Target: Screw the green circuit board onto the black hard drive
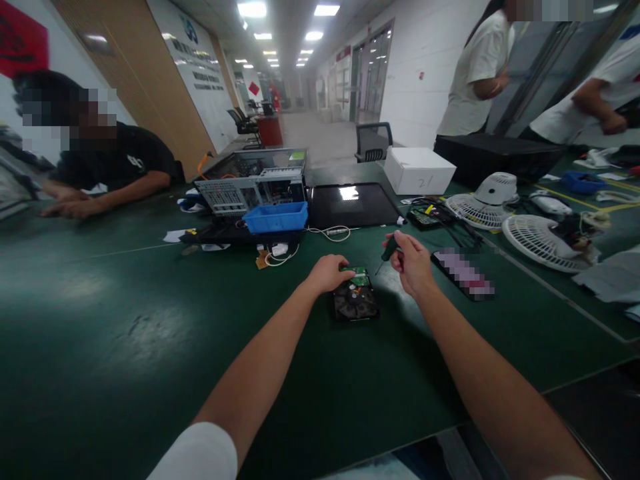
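A hard drive [355, 301] lies on the green table with its green circuit board [358, 275] at the far end. My left hand [329, 274] grips the drive's far left side, thumb over the edge of the board. In my right hand [411, 265] is a small screwdriver with a dark green handle [389, 249], pinched between the fingers. Its thin shaft points down and left, to the right of the drive and apart from it. The tip is too small to make out clearly.
Beyond the hands stand a blue tray [277, 218], an open computer case [235, 190], a dark flat panel [353, 205] and a white box [420, 171]. A phone [463, 274], cables and white fan parts [543, 243] lie to the right. A person sits at far left; two people stand at right.
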